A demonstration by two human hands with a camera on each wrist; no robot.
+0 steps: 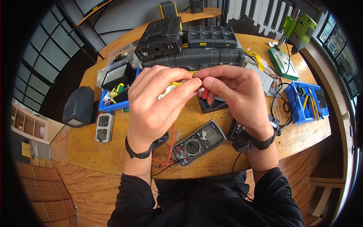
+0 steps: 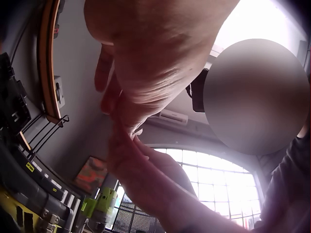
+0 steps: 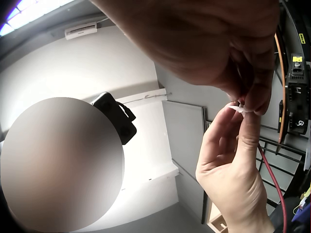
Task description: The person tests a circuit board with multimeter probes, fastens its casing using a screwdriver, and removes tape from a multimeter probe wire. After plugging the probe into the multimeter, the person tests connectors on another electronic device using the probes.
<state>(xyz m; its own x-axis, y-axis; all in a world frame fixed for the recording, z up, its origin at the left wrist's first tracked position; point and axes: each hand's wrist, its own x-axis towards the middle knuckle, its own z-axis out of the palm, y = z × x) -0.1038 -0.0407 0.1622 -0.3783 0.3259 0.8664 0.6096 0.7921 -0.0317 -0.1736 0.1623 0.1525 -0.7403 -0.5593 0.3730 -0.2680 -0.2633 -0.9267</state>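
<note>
Both hands are raised over the table, fingertips together. My left hand point(image 1: 153, 100) pinches a small white piece point(image 3: 239, 109) between thumb and fingers. On its other side, my right hand point(image 1: 244, 94) has thumb and forefinger closed on the same spot; fingers hide most of it. A small red part point(image 1: 205, 93) shows just under the right fingertips. The red wire point(image 3: 274, 179) runs down behind the left hand, towards the multimeter point(image 1: 193, 146). That meter lies face up below the hands, near the table's front edge.
Blue bins stand on both sides, one with a light panel point(image 1: 116, 76), one with pliers point(image 1: 313, 104). Behind are black cases point(image 1: 159, 38) and a charger point(image 1: 211, 36). A green drill on a stand point(image 1: 302, 32) is at the back right. A grey-white device point(image 1: 104, 128) lies left.
</note>
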